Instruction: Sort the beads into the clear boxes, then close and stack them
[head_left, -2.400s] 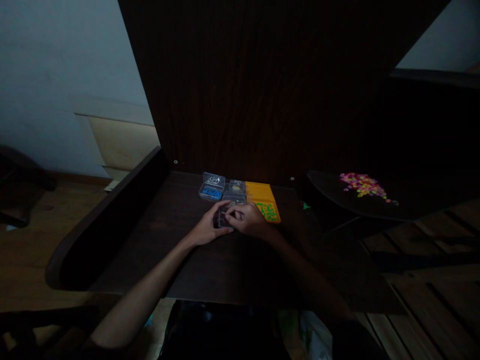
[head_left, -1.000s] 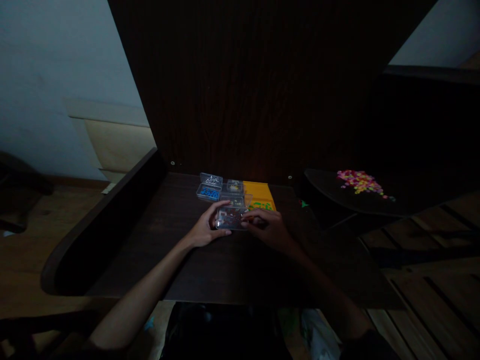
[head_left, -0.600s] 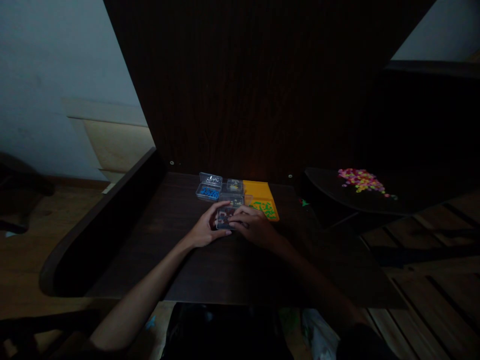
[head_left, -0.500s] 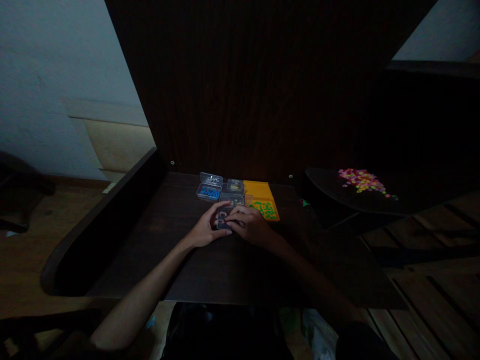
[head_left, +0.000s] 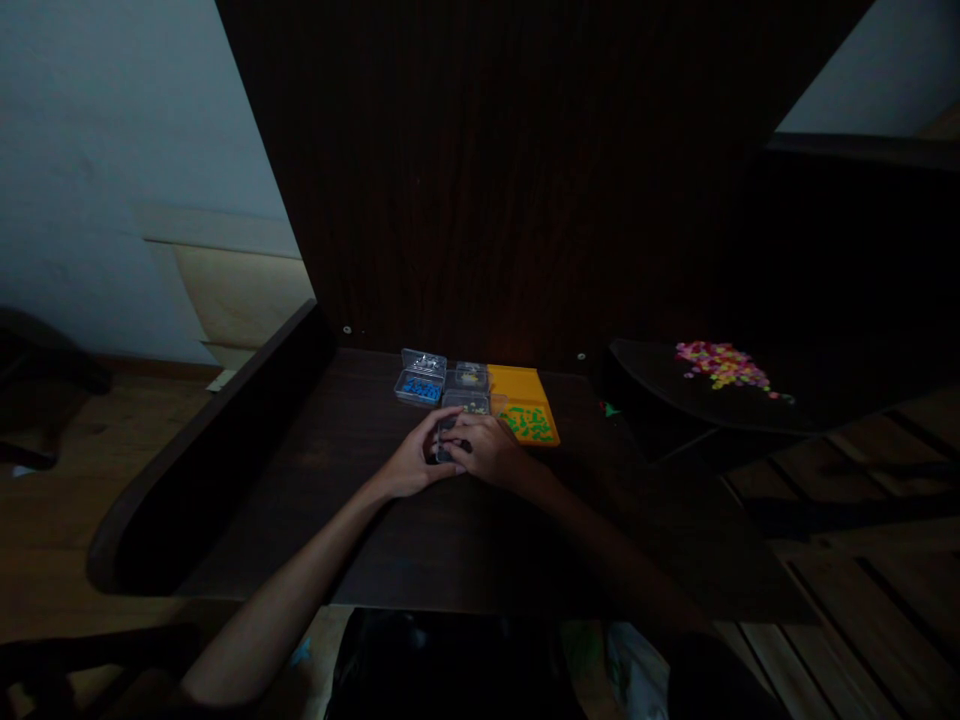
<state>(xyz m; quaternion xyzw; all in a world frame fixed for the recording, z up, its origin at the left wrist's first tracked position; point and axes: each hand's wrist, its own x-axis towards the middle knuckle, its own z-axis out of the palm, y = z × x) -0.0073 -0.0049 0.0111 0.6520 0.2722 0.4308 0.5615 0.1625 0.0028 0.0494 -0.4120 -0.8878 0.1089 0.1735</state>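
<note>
Two bare hands are shown at the middle of a dark wooden desktop (head_left: pixel 315 450); between them, low on the desktop, a small clear plastic box (head_left: pixel 441 452) is partly hidden by the fingers. The left end of the box is grasped by the left hand (head_left: pixel 414 458), the thumb being laid along the near side and the fingers along the far side; the right hand (head_left: pixel 491 450) is bent over the box, its fingertips gathered at the opening — whether anything is pinched there cannot be told. Beyond the hands, further containers are grouped closely: an open hinged clear case (head_left: pixel 411 358), in which blue pieces (head_left: pixel 422 391) are held, is placed at the left; pale and yellowish pieces (head_left: pixel 471 380) are seen in the clear boxes at the centre; at the right, a yellow case (head_left: pixel 516 382) is laid open, green pieces (head_left: pixel 531 424) being spread in its near half. Well apart, a heap of multicoloured pieces (head_left: pixel 721 365) — pink, red, yellow — is borne by a dark ledge (head_left: pixel 750 412); the desktop is backed by an upright wooden panel (head_left: pixel 465 200).
</note>
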